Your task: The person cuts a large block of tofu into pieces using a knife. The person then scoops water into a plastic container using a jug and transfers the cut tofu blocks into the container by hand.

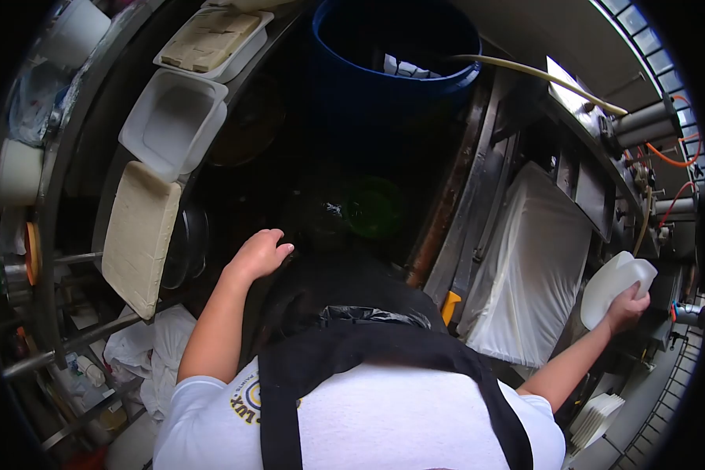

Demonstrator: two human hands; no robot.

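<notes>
My right hand (628, 308) is out at the far right, its fingers wrapped round a translucent white plastic container (603, 288). The container is tilted, and its contents do not show. My left hand (260, 254) hangs in the air in front of the black apron (345, 294), loosely curled with the thumb apart and nothing in it. To its left, a beige rectangular lid or slab (139, 235) leans at the shelf edge beside a white plastic tub (172, 117).
A large blue barrel (395, 86) stands ahead, with a pale hose or stick (544, 76) over its rim. A plastic-covered stack (525, 274) and a yellow handle (450, 305) are on the right. Metal shelving (47, 258) runs along the left. The floor is dark.
</notes>
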